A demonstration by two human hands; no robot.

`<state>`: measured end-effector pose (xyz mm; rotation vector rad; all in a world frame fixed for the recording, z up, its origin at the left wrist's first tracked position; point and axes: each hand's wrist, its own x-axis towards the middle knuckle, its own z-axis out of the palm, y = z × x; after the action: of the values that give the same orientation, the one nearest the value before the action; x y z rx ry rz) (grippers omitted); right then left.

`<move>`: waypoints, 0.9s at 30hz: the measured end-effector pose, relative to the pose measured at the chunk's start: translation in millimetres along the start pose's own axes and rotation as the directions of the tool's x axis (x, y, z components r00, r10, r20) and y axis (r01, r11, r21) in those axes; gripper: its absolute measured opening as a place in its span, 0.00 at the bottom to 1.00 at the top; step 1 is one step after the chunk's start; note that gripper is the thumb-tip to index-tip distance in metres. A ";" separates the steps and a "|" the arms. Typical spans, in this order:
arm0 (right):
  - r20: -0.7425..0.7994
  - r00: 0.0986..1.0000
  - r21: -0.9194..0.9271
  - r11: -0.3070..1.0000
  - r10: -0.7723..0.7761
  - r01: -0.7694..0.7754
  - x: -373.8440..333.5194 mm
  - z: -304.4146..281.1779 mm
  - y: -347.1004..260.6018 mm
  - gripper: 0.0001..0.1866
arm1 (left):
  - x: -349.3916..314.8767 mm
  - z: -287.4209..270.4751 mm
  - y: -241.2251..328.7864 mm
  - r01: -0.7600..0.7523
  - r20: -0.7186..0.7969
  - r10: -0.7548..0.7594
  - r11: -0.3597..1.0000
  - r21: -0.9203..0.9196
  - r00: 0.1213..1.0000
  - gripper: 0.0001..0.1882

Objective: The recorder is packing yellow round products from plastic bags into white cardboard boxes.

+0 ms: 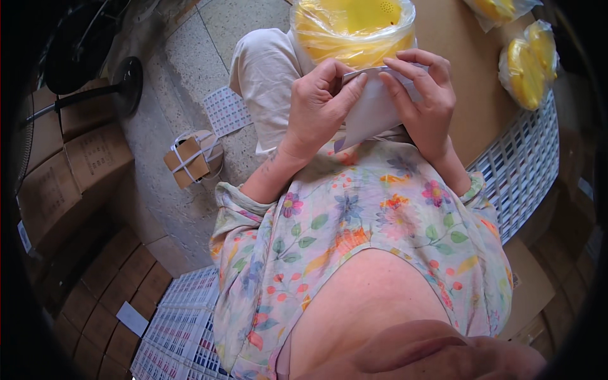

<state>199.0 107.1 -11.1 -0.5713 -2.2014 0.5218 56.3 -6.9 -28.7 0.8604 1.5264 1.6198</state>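
Note:
A white sheet of paper (375, 104) is held up over my lap, its lower corner curling with a purplish tint. My left hand (323, 104) is closed on its upper left corner, thumb against the near face. Over the top right of the sheet, my right hand (423, 95) has thumb and index finger at the edge, with the other fingers raised. Just beyond the paper is a yellow plastic item (354, 31) in a clear bag, a patch of small holes showing on it. The sheet's far face is hidden.
On the brown board (453, 82) at right lie more bagged yellow pieces (531, 66). A patterned sticker sheet (227, 111) and a strapped cardboard bundle (190, 158) are on the floor at left. Cardboard boxes (95, 155) are stacked beyond, near a round black base (130, 85).

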 end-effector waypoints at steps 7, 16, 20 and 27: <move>-0.007 0.999 -0.028 0.999 -0.037 0.037 -1.9 5.2 -2.9 0.12 | -0.1 3.1 2.7 -0.030 -0.018 0.030 0.999 0.046 0.999 0.07; 0.065 0.987 0.153 0.976 0.144 -0.152 19.8 -22.3 -7.6 0.06 | 5.7 -4.4 13.3 -0.134 0.066 0.118 0.925 0.354 0.991 0.08; 0.139 0.982 0.420 0.890 0.127 -0.175 51.1 -12.1 20.1 0.06 | 32.6 -7.1 19.3 -0.593 0.373 0.486 0.454 0.665 0.791 0.07; 0.414 0.809 0.239 0.808 0.417 -0.539 68.8 9.2 57.8 0.09 | 32.7 -0.1 -2.8 -0.612 0.546 0.289 0.238 0.755 0.786 0.10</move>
<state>164.5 190.5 -7.0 -0.9139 -2.1911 1.3491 40.0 21.4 -32.0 2.2727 2.0345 0.6929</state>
